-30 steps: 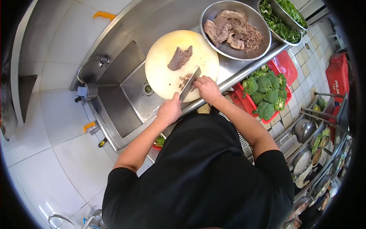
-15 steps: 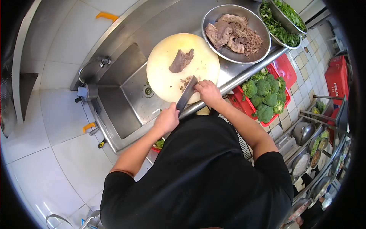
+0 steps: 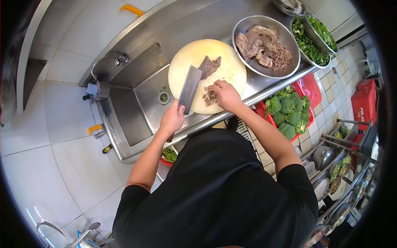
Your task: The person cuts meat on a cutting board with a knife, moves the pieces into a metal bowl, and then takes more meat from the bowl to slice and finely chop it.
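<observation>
A cleaver (image 3: pixel 190 89) is in my left hand (image 3: pixel 172 119), its broad blade lying over the left part of the round cutting board (image 3: pixel 182 53). My right hand (image 3: pixel 227 96) is at the board's near right side, its fingertips bent down on small cut meat pieces (image 3: pixel 210 98); its fingers are drawn together, and whether they pinch a piece is hard to see. A larger chunk of cooked meat (image 3: pixel 210 67) lies on the board just beyond the blade.
A metal bowl of meat (image 3: pixel 269 46) stands right of the board, with bowls of leafy greens (image 3: pixel 308 45) beyond. Broccoli (image 3: pixel 291 112) fills a red basket below the counter edge. The sink (image 3: pixel 144 103) and faucet (image 3: pixel 120 60) are at left.
The cleaver has moved left, away from my right hand, and its blade now shows its broad side. My right hand has shifted onto the cut pieces. The whole view has shifted slightly.
</observation>
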The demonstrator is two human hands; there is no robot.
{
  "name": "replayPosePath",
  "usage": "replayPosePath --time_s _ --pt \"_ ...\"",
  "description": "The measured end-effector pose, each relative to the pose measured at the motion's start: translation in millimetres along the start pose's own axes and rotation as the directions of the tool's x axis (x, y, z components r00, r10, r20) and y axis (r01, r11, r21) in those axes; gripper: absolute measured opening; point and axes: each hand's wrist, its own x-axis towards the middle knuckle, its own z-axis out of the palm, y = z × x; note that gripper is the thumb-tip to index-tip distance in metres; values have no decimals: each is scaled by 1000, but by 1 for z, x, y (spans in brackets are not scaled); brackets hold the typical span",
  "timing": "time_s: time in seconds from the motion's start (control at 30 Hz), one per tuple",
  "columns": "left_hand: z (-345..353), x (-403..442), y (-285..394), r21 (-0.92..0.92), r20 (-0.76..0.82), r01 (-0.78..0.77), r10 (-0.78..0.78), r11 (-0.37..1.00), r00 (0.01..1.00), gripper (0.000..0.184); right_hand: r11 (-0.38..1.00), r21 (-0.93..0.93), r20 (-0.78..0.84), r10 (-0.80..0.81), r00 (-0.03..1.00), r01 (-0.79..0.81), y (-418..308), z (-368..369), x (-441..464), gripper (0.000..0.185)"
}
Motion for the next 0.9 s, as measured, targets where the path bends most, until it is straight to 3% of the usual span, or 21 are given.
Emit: replayPosePath --time_s 0.13,0.23,0.33,0.43,0.53,0.57,0.67,0.77,0.9 --pt "7 -2 -10 16 -43 -41 42 999 998 25 972 -232 305 31 952 43 -5 6 30 13" --pt "5 -7 -9 -7 -40 -36 35 999 999 25 996 -83 321 44 946 -18 1 -2 41 10" --pt "8 -13 -10 -67 -9 -38 38 997 999 26 994 94 198 30 980 -49 5 -31 42 9" --pt "30 -12 -14 -108 59 -71 77 992 995 28 987 138 104 69 992 -83 0 -67 41 9" --pt "50 -9 -1 -189 226 -68 111 980 968 30 981 164 54 99 994 -106 0 -83 40 8" --pt "51 -6 4 -166 367 10 52 986 929 31 976 181 47 114 992 -120 -1 -86 39 8" --pt "69 5 -8 -69 329 -187 199 980 923 30 973 208 -26 106 994 -98 -5 -88 35 6" --pt "58 10 -8 38 211 -180 168 983 963 30 971 235 -133 74 988 -42 -12 -82 28 7" --pt "34 20 -2 88 172 -75 59 993 983 29 970 228 -235 -28 972 83 7 -29 0 11"
